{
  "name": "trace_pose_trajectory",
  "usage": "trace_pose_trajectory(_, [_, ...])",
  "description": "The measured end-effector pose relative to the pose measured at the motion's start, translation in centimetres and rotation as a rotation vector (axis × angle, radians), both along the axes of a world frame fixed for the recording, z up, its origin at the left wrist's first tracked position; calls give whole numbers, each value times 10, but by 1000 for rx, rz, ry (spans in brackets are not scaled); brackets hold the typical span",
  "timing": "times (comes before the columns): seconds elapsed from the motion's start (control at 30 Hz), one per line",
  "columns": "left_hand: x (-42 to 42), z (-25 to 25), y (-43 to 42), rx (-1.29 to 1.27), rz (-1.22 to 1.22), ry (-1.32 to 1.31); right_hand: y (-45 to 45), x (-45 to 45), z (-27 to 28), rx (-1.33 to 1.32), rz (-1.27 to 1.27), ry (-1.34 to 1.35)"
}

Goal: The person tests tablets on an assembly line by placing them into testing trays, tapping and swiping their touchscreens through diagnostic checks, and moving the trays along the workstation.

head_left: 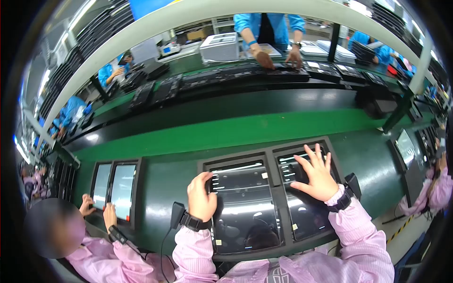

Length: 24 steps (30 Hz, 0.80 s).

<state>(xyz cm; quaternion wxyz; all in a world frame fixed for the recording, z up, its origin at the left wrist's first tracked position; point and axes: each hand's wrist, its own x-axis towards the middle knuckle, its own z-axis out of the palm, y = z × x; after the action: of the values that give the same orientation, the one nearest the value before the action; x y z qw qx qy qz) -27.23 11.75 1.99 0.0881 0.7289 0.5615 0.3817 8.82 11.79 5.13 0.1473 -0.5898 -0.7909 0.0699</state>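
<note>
A black foam tray [277, 188] with two compartments lies on the green bench in front of me. Its left compartment holds a glossy dark panel [245, 207], and a second dark panel [302, 212] lies in the right one. Small pale stickers show on both panels. My left hand [202, 195] rests at the upper left edge of the left panel, its fingers close together; what they hold, if anything, is hidden. Over the upper part of the right panel, my right hand [317, 174] is spread with its fingers apart, holding nothing. Both wrists wear black straps.
At the left, a co-worker in pink handles another tray [138, 188] with two light panels. Beyond the green strip [226, 134], a person in blue works over a line of black trays [203, 80]. A frame post [401, 111] and a tray [406, 148] stand right.
</note>
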Motion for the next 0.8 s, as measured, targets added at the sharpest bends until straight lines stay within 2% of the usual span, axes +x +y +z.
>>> trace_pose_trajectory(0.4, [2, 3, -4, -41, -12, 14, 3, -1, -11, 16, 27, -1])
trace_pose_trajectory(0.57, [3, 5, -5, -99, -35, 115, 5, 0, -13, 17, 23, -40])
trace_pose_trajectory(0.67, [-2, -3, -4, -147, -65, -172, 4, 4, -6, -30, 16, -29])
trace_pose_trajectory(0.7, [-5, -6, -6, -146, -61, -170, 3, 6, -2, -29, 20, -26])
trace_pose_trajectory(0.77, [-9, -8, -12, -187, -203, -430, -1, 10, 5, -21, 58, 74])
trace_pose_trajectory(0.8, [-11, -7, -21, -248, -222, -426, -3, 12, 9, -36, 95, 64])
